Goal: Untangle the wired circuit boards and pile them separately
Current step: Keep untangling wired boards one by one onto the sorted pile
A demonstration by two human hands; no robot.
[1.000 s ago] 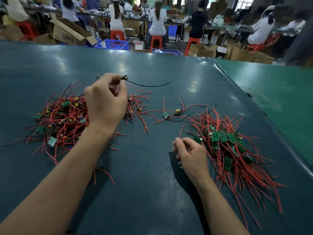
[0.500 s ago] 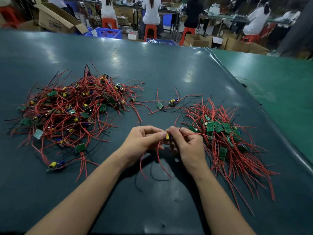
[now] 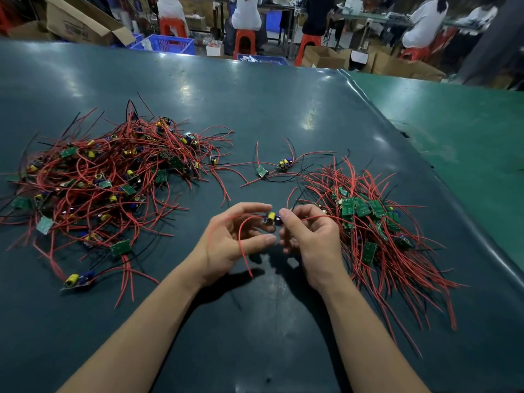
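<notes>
A small circuit board [image 3: 271, 217] with a yellow part and red wires hangs between my two hands above the dark table [image 3: 255, 321]. My left hand [image 3: 226, 245] pinches its left side, and a red wire loops down over that palm. My right hand [image 3: 310, 239] pinches the board's right side, its fingers curled. A big tangled heap of wired boards [image 3: 107, 180] lies at the left. A tidier pile of wired boards [image 3: 377, 231], wires fanned toward me, lies at the right, just beside my right hand.
Two loose wired boards [image 3: 273, 168] lie between the heaps, farther back. One stray board [image 3: 78, 279] sits at the near left. A green table [image 3: 467, 131] adjoins on the right. Seated people, red stools, blue crates and cardboard boxes stand beyond the far edge.
My left hand left the tangled heap and came to the middle with a board. Both hands now hold it, slightly apart, and a red wire has swung free below.
</notes>
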